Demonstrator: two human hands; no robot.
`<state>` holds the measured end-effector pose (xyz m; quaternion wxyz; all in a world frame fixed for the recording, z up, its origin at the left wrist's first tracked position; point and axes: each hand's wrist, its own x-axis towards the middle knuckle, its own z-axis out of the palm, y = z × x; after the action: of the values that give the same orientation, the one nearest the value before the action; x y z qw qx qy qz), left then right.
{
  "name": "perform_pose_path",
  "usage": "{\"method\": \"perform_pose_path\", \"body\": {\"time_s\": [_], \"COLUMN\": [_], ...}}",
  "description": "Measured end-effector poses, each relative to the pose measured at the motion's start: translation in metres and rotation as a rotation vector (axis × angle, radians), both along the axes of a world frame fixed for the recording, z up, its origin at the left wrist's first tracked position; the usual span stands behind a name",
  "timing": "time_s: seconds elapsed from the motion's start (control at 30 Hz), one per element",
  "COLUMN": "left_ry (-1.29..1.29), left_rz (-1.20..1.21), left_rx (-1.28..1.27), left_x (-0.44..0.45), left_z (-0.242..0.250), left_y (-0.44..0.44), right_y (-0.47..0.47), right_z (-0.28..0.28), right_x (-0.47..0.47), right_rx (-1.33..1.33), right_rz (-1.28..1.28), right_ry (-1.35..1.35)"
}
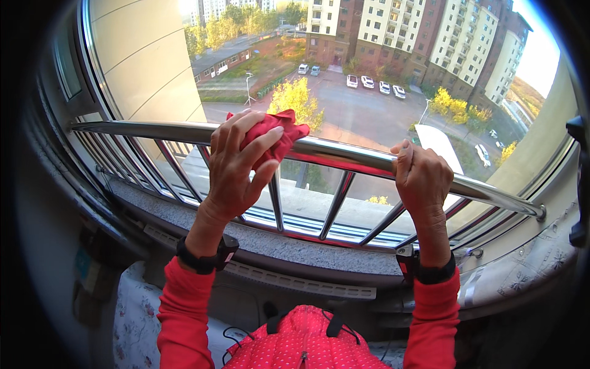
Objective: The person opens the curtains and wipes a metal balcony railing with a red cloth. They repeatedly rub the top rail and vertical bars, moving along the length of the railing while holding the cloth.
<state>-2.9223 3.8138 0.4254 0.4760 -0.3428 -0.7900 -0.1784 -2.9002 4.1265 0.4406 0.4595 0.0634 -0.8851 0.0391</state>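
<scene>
A polished metal handrail [343,153] runs across the window before me. My left hand [237,166] presses a crumpled red cloth [276,138] onto the top of the rail, left of the middle. Its fingers are spread over the cloth, and its palm side is hidden. Farther right, my right hand [421,177] is closed around the same rail, its knuckles towards me. Both wrists carry black straps with small box-like devices. Upright metal bars [337,205] stand below the rail.
A speckled stone sill [295,244] lies under the bars, with a slotted white radiator [299,280] below it. Floral fabric [138,318] lies at lower left. Patterned fabric [521,267] hangs at the right. Outside the glass, far below, are parked cars [367,82] and trees.
</scene>
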Motion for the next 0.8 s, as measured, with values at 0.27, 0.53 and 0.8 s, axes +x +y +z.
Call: {"method": "perform_pose_path", "body": {"time_s": [0.27, 0.53, 0.8], "left_ry": [-0.038, 0.114, 0.147], "left_rz": [-0.136, -0.021, 0.262], "left_rx": [0.010, 0.077, 0.191], "left_x": [0.000, -0.010, -0.030], "left_z": [0.006, 0.008, 0.004], "left_y": [0.075, 0.035, -0.088], "right_y": [0.003, 0.004, -0.001], "right_z": [-0.004, -0.004, -0.007], "right_x": [0.000, 0.002, 0.002], "right_rx": [0.040, 0.045, 0.018], "right_rz": [0.006, 0.017, -0.026], "right_ry": [0.027, -0.038, -0.001]}}
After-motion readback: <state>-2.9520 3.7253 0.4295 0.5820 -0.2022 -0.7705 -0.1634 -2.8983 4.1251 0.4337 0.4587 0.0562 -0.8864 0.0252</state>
